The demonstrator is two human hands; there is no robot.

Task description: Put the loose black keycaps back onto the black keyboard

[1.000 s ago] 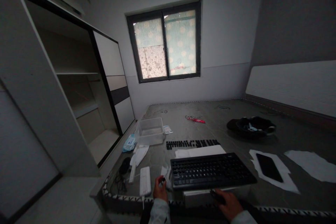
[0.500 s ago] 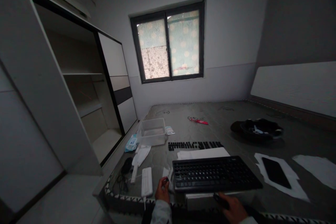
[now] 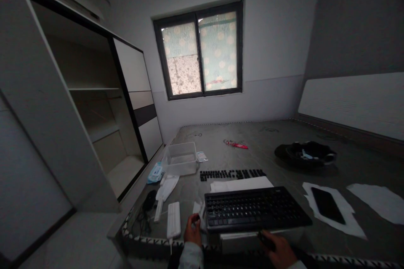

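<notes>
A black keyboard [image 3: 256, 208] lies in front of me, raised on a pale stack [image 3: 239, 241]. My left hand [image 3: 193, 231] is by its left end, fingers curled round a small black piece whose kind is too small to tell. Below the keyboard's front edge, my right hand [image 3: 280, 249] is closed on a slim black tool; its exact kind is unclear in the dim light, and its tip points up and left. Behind the keyboard are white paper [image 3: 241, 184] and rows of loose black keycaps [image 3: 233, 174].
To the left stand a clear plastic bin [image 3: 180, 157], a white power strip [image 3: 173, 220], a blue packet [image 3: 155, 173] and a black cable [image 3: 143, 218]. On the right are a phone [image 3: 328, 205] on paper and a black cap [image 3: 306, 154]. A red item [image 3: 236, 145] lies farther back.
The whole view has shifted slightly, so everything appears a little farther left. Both hands keep their holds beside the keyboard.
</notes>
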